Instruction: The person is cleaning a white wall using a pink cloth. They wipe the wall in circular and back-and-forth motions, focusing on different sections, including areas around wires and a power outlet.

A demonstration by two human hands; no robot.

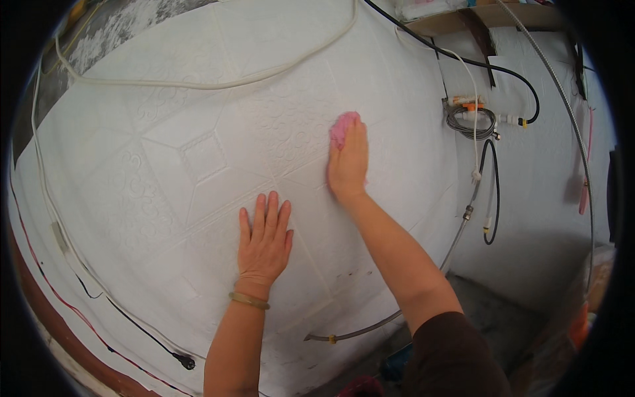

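Observation:
A white wall panel [211, 165] with raised scroll and diamond patterns fills most of the head view. My left hand [263, 238] lies flat on it with fingers stretched out, a pale bangle [249, 301] round the wrist. Further right and higher up, my right hand [349, 165] presses a pink cloth [344, 128] against the panel. The cloth shows past the fingertips and along the palm's left edge. A few small dark marks [354, 272] dot the panel below the right hand.
A white cable [198, 85] droops across the upper panel. On the right wall hang a coiled metal hose [471, 122], a black hose [496, 192] and a long flexible hose [562, 92]. A black plug [184, 361] dangles at lower left. A grey hose [357, 329] crosses the panel's lower edge.

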